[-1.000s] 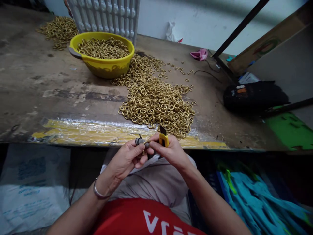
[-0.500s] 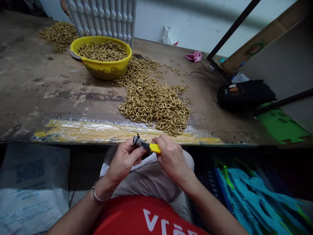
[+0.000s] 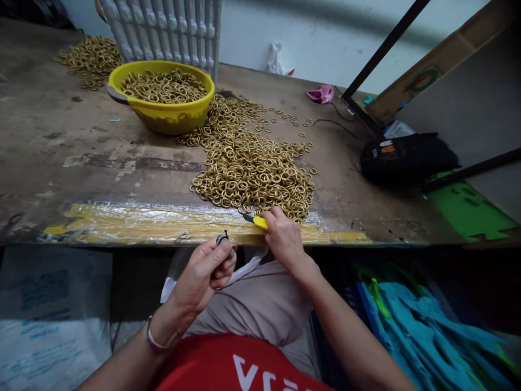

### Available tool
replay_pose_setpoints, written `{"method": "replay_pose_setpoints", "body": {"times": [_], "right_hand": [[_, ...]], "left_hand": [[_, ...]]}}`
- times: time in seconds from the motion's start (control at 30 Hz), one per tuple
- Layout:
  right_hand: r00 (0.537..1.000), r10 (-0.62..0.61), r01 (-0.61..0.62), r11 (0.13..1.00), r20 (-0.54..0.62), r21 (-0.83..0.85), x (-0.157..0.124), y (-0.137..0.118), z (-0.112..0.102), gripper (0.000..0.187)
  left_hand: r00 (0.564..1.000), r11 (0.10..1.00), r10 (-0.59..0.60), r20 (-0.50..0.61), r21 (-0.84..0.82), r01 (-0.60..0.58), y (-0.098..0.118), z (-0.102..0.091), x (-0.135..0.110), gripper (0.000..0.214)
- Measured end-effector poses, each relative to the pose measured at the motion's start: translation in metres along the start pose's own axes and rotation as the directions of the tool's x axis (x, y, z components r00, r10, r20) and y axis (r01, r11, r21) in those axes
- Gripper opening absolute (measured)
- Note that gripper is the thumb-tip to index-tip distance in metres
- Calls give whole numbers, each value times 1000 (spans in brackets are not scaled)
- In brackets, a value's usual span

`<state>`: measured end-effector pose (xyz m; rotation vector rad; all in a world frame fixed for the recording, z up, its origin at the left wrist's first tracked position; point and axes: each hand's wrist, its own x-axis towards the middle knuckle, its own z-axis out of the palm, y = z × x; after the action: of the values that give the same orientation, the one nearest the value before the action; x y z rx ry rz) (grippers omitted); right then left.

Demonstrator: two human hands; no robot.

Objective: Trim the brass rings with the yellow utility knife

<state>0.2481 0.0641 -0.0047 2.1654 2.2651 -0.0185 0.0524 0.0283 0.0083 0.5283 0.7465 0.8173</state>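
Observation:
My left hand [image 3: 203, 269] is closed around a small grey piece with a black band [image 3: 222, 239], its lower part hidden by the fingers. My right hand [image 3: 284, 239] grips a yellow-handled knife [image 3: 259, 222], the dark blade pointing left over the table's front edge. The right fingers are at the near side of a heap of brass-coloured rings [image 3: 252, 168]. Whether they touch a ring I cannot tell. Behind the heap stands a yellow basin [image 3: 179, 119] filled with more such rings.
The wooden table [image 3: 81, 146] has yellow tape [image 3: 142, 222] along its front edge. A smaller ring pile [image 3: 91, 57] lies back left beside a grey ribbed panel [image 3: 171, 38]. A pink cloth [image 3: 321, 93] and a black bag [image 3: 407, 157] are on the right.
My right hand has moved up and forward with the knife, away from the grey piece and to the rings' edge. My left hand has drawn slightly down and left, still holding the piece.

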Motion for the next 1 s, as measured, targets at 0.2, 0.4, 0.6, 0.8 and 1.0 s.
{"method": "replay_pose_setpoints", "body": {"times": [0.2,0.4,0.6,0.8,1.0], "right_hand": [[996,-61,70,988,-65,140,20,7,11,23],[985,84,-164,241,148,956,15,6,-4,25],[854,-200,-520,-340,481,783,-1,-15,-16,39],[826,-275,-563,-361,492,743,-8,-31,-16,41],[891,-233,-437,-210,390,874,-15,-34,-22,39]], "left_hand": [[999,998,-16,-32,-67,14,-4,-12,15,30],[1000,1000,23,21,14,-23,-1,-14,23,20],[954,876,289,-83,424,-228,-2,-8,22,24],[895,669,439,-78,693,-268,-11,-8,20,14],[960,879,225,-167,460,-126,-4,-9,15,16]]}}
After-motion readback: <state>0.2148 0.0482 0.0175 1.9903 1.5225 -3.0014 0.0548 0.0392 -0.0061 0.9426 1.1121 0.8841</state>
